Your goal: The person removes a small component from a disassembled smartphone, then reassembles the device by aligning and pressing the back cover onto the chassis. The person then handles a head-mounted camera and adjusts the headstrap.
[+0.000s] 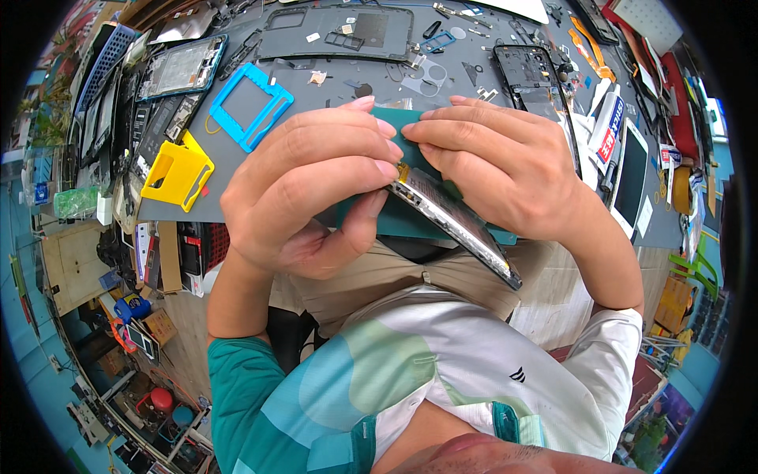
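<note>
An opened mobile phone [462,227] is tilted above the front edge of the table, its side frame and part of its inner face showing. My left hand [304,189] grips the phone's upper left end between thumb and fingers, beside a yellowish strip [403,171]. Over the phone's inner face, my right hand [505,166] is closed, with its fingers bent and pressed together. Its thumb is mostly hidden, and I cannot make out what is in its fingertips. A green mat [387,122] lies under and behind both hands.
Left of my hands lie a blue plastic frame [251,107] and a yellow plastic holder [178,172]. Behind are a large dark back panel [387,31] and a black phone housing [527,75]. A white tube [609,130] and a white-framed screen [632,175] are at right.
</note>
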{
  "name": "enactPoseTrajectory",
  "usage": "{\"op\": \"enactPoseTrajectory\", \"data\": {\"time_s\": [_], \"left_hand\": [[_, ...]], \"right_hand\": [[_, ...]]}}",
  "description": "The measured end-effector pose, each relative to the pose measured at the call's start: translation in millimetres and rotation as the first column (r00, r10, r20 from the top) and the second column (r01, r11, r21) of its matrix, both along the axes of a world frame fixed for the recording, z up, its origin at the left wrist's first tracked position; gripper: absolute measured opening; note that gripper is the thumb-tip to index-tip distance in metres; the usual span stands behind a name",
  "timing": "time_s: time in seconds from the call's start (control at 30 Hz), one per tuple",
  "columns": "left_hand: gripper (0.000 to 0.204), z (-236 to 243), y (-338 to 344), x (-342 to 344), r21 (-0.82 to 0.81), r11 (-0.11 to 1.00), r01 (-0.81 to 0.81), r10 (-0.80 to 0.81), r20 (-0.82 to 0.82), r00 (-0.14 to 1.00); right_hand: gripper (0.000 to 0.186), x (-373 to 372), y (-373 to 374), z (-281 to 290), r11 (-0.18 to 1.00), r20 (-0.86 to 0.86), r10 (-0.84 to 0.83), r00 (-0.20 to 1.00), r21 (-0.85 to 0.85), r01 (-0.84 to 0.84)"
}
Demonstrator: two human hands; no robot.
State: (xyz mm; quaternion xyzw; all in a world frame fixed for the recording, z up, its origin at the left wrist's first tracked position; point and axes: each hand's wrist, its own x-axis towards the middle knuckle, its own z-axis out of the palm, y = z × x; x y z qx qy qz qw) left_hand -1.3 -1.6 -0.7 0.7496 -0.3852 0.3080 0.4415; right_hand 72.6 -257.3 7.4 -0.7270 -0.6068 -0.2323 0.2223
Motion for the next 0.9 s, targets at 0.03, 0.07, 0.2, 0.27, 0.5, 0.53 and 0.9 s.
{"op": "enactPoseTrajectory", "data": {"time_s": [0.03,0.07,0.2,0.27,0.5,0.53,0.9], "left_hand": [[0.030,0.3,0.4,-0.1,0.001,1.000,0.001,-0.001,-0.001,1.000],[0.030,0.2,0.5,0.1,0.000,1.000,0.002,-0.002,0.000,1.000],[0.030,0.2,0.1,0.4,-0.001,1.000,0.002,-0.002,0.003,1.000],[0.029,1.6,0.4,-0.4,0.004,1.000,-0.004,0.004,0.005,1.000],[0.029,-0.3,-0.6,0.0,-0.004,1.000,-0.005,0.005,0.003,1.000],[0.030,0.1,-0.4,-0.1,-0.004,1.000,-0.005,0.005,0.003,1.000],[0.036,1.4,0.3,1.7,-0.009,1.000,0.018,-0.018,0.009,1.000]], "right_hand": [[0.017,0.2,0.1,0.0,1.000,0.003,0.001,1.000,-0.001,-0.001],[0.017,0.5,0.2,-0.2,1.000,0.006,0.001,1.000,-0.001,-0.001],[0.018,0.4,0.8,-1.3,1.000,0.010,0.000,1.000,0.003,0.000],[0.018,0.0,1.4,0.1,1.000,0.007,-0.002,1.000,-0.002,0.002],[0.018,0.5,3.0,-0.2,1.000,0.009,-0.003,1.000,0.007,0.003],[0.018,0.2,2.9,0.4,1.000,0.010,-0.005,1.000,0.003,0.005],[0.012,3.4,0.8,8.4,0.997,-0.269,0.012,0.963,0.072,0.007]]}}
